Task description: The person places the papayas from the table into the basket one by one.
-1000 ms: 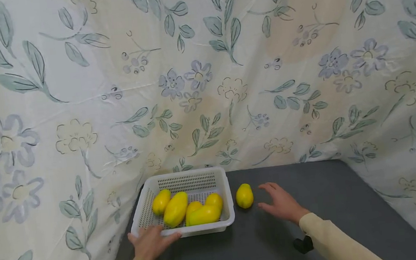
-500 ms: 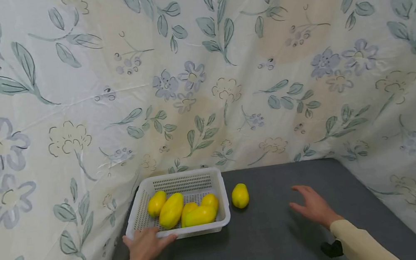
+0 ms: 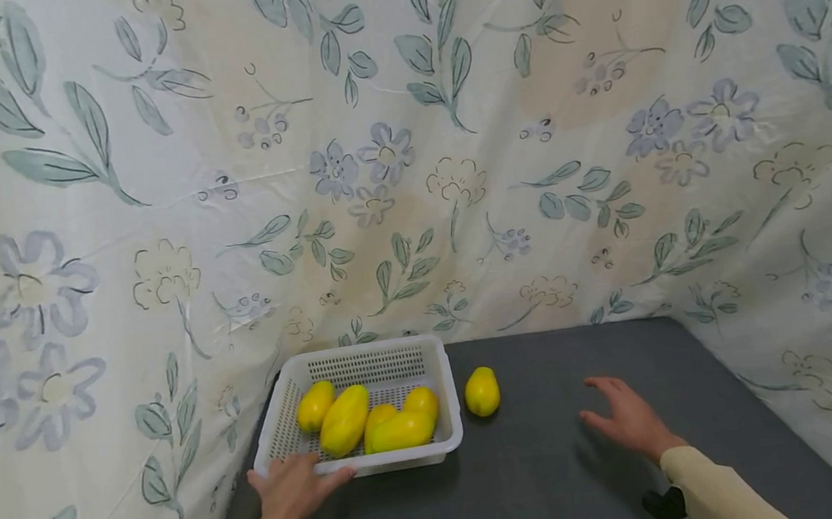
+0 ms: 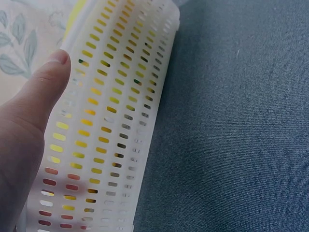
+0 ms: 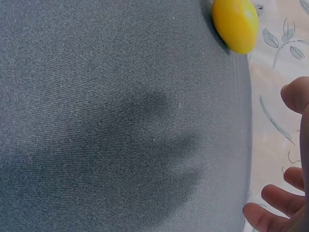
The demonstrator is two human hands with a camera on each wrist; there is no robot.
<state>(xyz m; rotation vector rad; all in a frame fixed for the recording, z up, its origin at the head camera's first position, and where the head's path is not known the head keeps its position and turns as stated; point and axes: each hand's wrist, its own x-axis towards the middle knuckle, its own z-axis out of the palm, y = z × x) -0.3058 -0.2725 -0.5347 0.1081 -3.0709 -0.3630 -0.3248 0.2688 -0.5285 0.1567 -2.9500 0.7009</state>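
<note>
My left hand holds the near left rim of a white plastic basket. In the left wrist view the thumb lies against the slotted outer wall, and pinkish fingers show through the slots from inside. Several yellow papaya-like fruits lie in the basket. One more yellow fruit sits on the dark table just right of it. Over the table, further right, my right hand is held with thumb and fingers spread apart and nothing between them; in the right wrist view the fruit is well away from it.
A dark grey cloth-like surface covers the table. Behind it and along both sides hangs a floral curtain, close to the basket's far and left sides. The right hand casts a shadow on the table.
My right hand has moved right, away from the lone yellow fruit, and then stayed nearly still. The left hand keeps its hold on the basket, and the fruits have not moved.
</note>
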